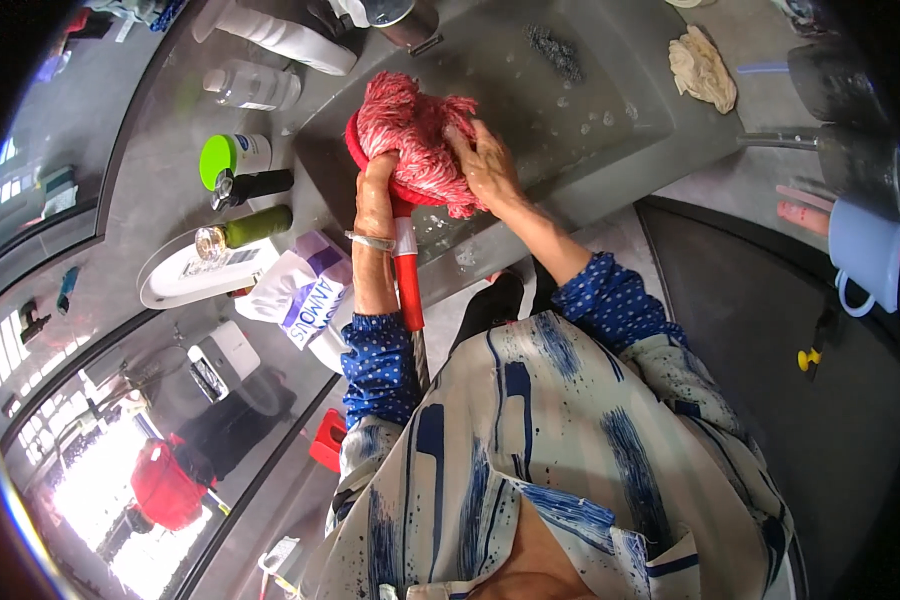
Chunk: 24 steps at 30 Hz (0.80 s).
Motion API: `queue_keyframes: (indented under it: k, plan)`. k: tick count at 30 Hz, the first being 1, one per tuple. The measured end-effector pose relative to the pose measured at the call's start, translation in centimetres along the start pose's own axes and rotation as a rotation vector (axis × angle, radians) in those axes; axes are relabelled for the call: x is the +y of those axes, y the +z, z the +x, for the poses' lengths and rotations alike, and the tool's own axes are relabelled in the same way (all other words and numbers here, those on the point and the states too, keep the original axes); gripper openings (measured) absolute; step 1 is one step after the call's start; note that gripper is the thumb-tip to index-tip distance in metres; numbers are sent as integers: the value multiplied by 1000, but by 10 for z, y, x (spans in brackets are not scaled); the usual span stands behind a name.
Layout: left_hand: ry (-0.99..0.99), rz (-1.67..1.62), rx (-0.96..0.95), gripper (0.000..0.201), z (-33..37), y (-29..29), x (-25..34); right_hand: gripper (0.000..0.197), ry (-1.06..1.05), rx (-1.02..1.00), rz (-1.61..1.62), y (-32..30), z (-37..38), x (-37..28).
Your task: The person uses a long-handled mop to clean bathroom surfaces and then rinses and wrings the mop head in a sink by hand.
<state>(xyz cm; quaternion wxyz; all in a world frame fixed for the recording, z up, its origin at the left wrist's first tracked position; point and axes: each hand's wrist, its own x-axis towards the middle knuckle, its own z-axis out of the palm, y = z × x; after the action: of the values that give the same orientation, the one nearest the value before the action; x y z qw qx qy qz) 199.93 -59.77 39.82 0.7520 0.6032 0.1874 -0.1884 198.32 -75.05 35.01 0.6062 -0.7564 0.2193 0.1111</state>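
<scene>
A mop with wet red-and-pale strands (415,135) is held over the near left part of the grey sink (610,180). Its red handle (408,290) runs down beside my left forearm toward my body. My left hand (374,190) grips the mop head from below on its left side, near the red rim, with some fingers hidden beneath it. Against the right side of the strands, my right hand (486,168) presses with its fingers bent into them. A dark scouring pad (553,52) lies farther off in the sink's shallow, bubbly water.
Left of the sink stand a clear bottle (255,86), a green-lidded tub (235,158), a green bottle (245,232) and a white plastic packet (295,290). A crumpled pale cloth (702,70) lies on the right rim. A blue mug (863,255) is at far right.
</scene>
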Motion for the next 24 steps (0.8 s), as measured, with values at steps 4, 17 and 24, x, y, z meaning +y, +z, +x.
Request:
queue_keyframes:
  k: [4, 17, 24]
  plan:
    - [95, 54, 58, 38, -3, 9, 2, 38, -348, 226, -276, 7, 8, -2]
    - [24, 276, 17, 43, 5, -12, -3, 33, -816, -13, -539, 1, 34, -8]
    - [-33, -21, -28, 39, 9, -10, 1, 56, -243, -219, 112, -22, 80, 20]
